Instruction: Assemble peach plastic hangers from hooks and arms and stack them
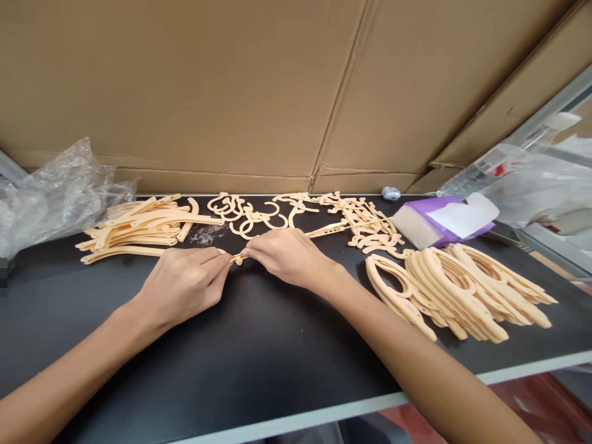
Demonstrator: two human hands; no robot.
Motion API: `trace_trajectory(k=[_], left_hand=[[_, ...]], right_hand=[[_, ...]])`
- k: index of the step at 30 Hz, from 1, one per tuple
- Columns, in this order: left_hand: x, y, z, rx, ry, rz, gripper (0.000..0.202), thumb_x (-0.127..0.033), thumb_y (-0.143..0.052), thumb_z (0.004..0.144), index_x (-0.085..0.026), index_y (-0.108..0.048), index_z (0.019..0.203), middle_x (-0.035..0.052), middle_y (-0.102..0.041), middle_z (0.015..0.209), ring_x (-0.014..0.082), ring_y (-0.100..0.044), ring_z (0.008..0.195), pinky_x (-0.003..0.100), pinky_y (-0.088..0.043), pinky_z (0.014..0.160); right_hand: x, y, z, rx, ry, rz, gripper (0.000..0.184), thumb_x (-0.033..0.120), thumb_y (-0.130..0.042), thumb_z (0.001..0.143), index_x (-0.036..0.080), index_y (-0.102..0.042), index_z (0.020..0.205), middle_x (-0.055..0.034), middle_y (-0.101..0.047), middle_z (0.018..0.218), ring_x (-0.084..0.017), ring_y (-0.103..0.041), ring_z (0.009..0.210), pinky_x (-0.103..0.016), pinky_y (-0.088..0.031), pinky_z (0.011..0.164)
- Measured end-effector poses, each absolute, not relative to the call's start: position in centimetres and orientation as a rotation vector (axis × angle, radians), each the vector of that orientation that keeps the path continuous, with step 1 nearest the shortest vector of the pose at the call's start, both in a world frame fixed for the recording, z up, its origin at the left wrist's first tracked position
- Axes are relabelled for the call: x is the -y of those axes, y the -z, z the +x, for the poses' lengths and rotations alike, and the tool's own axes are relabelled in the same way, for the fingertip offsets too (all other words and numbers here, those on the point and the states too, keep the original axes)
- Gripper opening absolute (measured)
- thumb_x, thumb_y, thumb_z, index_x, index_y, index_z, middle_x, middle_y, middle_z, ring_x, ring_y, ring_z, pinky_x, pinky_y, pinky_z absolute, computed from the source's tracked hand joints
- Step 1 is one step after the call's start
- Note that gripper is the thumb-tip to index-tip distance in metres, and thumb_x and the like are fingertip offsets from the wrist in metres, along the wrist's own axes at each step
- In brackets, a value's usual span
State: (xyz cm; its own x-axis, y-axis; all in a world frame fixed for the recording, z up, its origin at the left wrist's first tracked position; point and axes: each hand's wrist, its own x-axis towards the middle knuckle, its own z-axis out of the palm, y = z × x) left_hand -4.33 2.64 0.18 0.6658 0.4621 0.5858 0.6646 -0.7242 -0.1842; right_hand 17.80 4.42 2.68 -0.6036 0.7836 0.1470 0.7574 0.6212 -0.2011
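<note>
My left hand [185, 283] and my right hand [284, 256] meet at the middle of the black table [240, 357], fingers pinched together on a small peach plastic piece [238, 257] between them. Most of that piece is hidden by my fingers. A long curved peach arm [124, 251] lies just left of my left hand. Behind my hands lie loose peach hook pieces [250, 216].
A stack of long peach arms [143, 225] lies at the back left, a row of assembled peach hangers [462, 290] at the right. Crumpled clear plastic [50, 194] sits far left, a purple-and-white pack [439, 219] back right. Cardboard [231, 92] walls the back.
</note>
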Motion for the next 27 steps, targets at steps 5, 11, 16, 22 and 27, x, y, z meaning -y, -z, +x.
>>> trace_trajectory(k=[5,11,16,22,27], left_hand=[[-2.5,-0.3,-4.3,0.89,0.71,-2.562,0.022,-0.017,-0.055,0.094,-0.02,-0.072,0.079,0.001,-0.068,0.065,0.0137,-0.062,0.056,0.025,-0.048,0.054],[-2.4,-0.2,-4.1,0.855,0.708,-2.529,0.026,-0.015,-0.054,0.096,-0.018,-0.071,0.077,0.0004,-0.067,0.065,0.0133,-0.062,0.055,0.027,-0.043,0.051],[-2.0,-0.4,-3.9,0.853,0.659,-2.429,0.03,-0.014,-0.055,0.096,-0.016,-0.067,0.068,-0.001,-0.061,0.058,0.0145,-0.059,0.05,0.031,-0.037,0.047],[-1.8,-0.5,-3.9,0.861,0.646,-2.397,0.029,-0.013,-0.057,0.095,-0.017,-0.066,0.067,-0.0017,-0.061,0.058,0.0147,-0.059,0.049,0.033,-0.034,0.047],[-1.9,-0.6,-4.1,0.842,0.644,-2.374,0.026,-0.011,-0.057,0.094,-0.016,-0.066,0.07,-0.0015,-0.064,0.06,0.0151,-0.06,0.051,0.033,-0.034,0.048]], right_hand=[[-4.5,-2.9,18.2,2.63,-0.286,-1.256,0.035,0.038,-0.046,0.107,0.018,-0.075,0.1,-0.0068,-0.075,0.098,-0.017,-0.065,0.089,-0.028,-0.033,0.072],[-4.6,-2.4,18.0,2.659,-0.147,-1.236,0.039,0.037,-0.046,0.107,0.015,-0.075,0.095,-0.0081,-0.076,0.093,-0.018,-0.066,0.084,-0.03,-0.03,0.069],[-4.6,-1.8,17.5,2.641,0.028,-1.235,0.041,0.037,-0.047,0.107,0.016,-0.076,0.087,-0.0074,-0.078,0.088,-0.019,-0.068,0.08,-0.032,-0.024,0.063],[-4.4,-1.8,17.2,2.619,0.062,-1.253,0.042,0.036,-0.047,0.106,0.016,-0.077,0.083,-0.0066,-0.078,0.084,-0.018,-0.068,0.077,-0.033,-0.02,0.059],[-4.5,-1.9,17.1,2.604,0.037,-1.264,0.041,0.036,-0.049,0.105,0.017,-0.078,0.083,-0.0057,-0.078,0.083,-0.017,-0.066,0.074,-0.033,-0.019,0.058]])
